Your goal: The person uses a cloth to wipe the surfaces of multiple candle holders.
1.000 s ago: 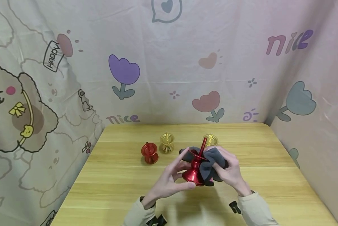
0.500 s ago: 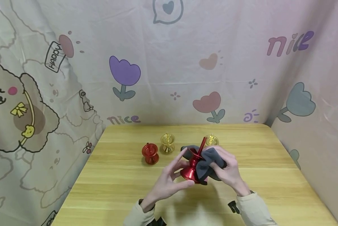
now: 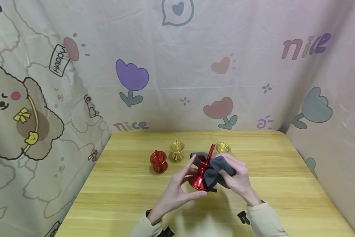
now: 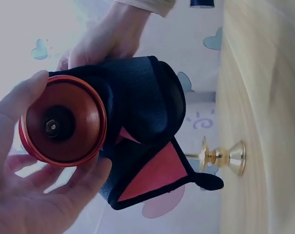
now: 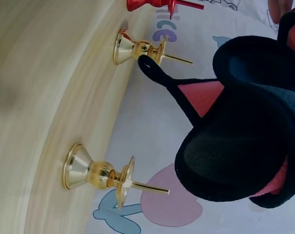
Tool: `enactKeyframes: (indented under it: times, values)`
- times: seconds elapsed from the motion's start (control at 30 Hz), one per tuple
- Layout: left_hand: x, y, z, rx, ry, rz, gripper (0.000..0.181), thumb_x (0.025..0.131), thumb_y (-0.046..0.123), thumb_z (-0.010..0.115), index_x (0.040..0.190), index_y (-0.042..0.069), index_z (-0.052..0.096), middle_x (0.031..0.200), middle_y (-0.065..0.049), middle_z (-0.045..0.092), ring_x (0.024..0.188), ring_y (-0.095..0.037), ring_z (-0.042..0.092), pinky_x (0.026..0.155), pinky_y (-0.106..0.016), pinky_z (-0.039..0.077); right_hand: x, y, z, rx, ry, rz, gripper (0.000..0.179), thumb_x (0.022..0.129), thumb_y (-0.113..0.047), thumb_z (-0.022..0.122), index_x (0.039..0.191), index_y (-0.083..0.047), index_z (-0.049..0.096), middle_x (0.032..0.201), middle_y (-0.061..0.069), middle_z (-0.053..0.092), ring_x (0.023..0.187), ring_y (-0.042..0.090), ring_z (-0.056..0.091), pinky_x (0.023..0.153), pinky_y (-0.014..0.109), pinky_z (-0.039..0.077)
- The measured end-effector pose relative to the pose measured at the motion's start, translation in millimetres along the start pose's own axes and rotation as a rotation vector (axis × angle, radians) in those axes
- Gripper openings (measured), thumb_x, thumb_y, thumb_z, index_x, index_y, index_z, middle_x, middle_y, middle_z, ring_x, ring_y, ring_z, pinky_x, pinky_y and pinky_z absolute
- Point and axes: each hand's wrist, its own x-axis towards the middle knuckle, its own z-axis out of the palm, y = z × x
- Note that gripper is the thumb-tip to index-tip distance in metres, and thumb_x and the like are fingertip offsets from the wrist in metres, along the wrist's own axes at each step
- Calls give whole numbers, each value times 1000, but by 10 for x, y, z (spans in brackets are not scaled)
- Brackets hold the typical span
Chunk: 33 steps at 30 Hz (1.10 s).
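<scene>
1. Pale cartoon-printed fabric backdrop (image 3: 177, 65); light wood-grain table (image 3: 121, 204) before it.
2. Left hand (image 3: 176, 192): my thumb and fingers grip the flared base of a shiny red metal spiked candle holder (image 3: 197, 182), tilted, above the table.
3. Right hand (image 3: 239, 176): I pinch a dark grey, pink-backed cloth (image 3: 217, 169) against the holder's side; fingertips partly hidden, exact contact uncertain.
4. Standing beyond: two gold metal candle holders (image 3: 177, 156), one red metal candle holder (image 3: 159, 163).

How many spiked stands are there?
4: one red stand in the left hand; on the table, another red stand, one gold stand beside it, another gold stand beyond the right hand.
</scene>
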Motion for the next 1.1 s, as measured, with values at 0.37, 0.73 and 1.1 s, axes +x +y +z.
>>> enactKeyframes:
  times: [0.37,0.73,1.1]
  values:
    - [0,6,-59,-191,-98,-37,98,87,9,77,163,24,16,132,-19,63,124,-13,61,105,-31,53,-2,-23,20,51,26,21,22,85,10,71,107,7,71,105,20,71,107,16,68,99,23,53]
    - [-18,-6,-17,-58,2,46,97,81,12,84,160,20,28,124,-13,66,114,-13,64,98,-33,58,39,-42,31,33,-16,-45,16,91,-2,71,104,8,70,103,22,70,105,19,67,100,23,52]
    - [-26,-28,-52,-204,-108,-39,98,87,9,78,162,26,19,134,-17,62,125,-13,60,106,-31,52,15,-33,4,68,-4,-24,14,90,4,70,104,7,71,106,19,72,105,18,68,100,23,53]
